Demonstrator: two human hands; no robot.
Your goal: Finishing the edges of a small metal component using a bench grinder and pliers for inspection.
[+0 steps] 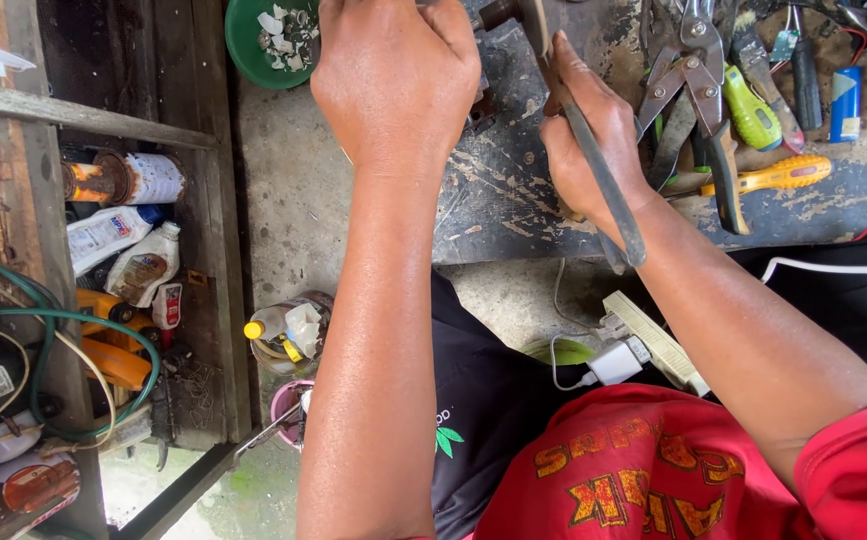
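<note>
My left hand [393, 80] is a closed fist at the top middle, pressed over something on the worn dark workbench [513, 200]; what it grips is hidden under the fingers. My right hand [593, 140] is shut around a long grey metal tool handle [608, 190] that runs diagonally from the top middle down past my wrist. A small dark metal part [498, 12] shows between the two hands at the top edge.
A green bowl [243, 45] with white scraps sits at the top left. Tin snips [693, 70], a yellow-handled screwdriver [773, 175] and other tools lie at the right. A wooden shelf [203, 250] at the left holds bottles, cans and hoses. A white charger [618, 360] lies below.
</note>
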